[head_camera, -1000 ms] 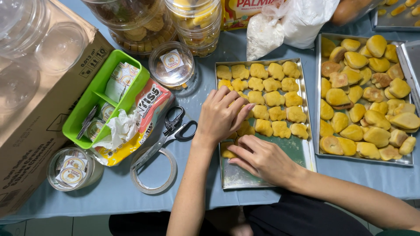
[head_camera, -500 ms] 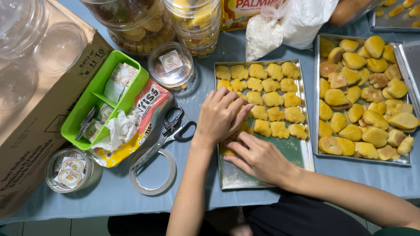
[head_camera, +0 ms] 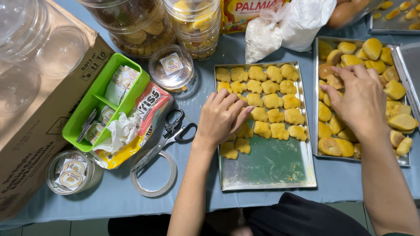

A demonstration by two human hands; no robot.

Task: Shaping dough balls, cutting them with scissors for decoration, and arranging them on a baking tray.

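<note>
A metal baking tray (head_camera: 267, 168) lies in front of me, its far half covered with several flat yellow cookies (head_camera: 272, 101). My left hand (head_camera: 223, 119) rests palm down on the cookies at the tray's left side, fingers spread over them. To the right, a second tray (head_camera: 316, 113) holds several rounder golden pastries (head_camera: 394, 89). My right hand (head_camera: 358, 100) reaches over those pastries, fingers curled down onto them; whether it grips one is hidden.
Black-handled scissors (head_camera: 175, 131) and a tape ring (head_camera: 154, 174) lie left of the cookie tray. A green bin (head_camera: 100, 102), a snack packet (head_camera: 142, 116), small lidded jars (head_camera: 171, 66), a cardboard box (head_camera: 30, 144) and a white flour bag (head_camera: 284, 26) stand around.
My right hand has left the near part of the cookie tray and moved right onto the pastry tray. The left hand stays on the cookies.
</note>
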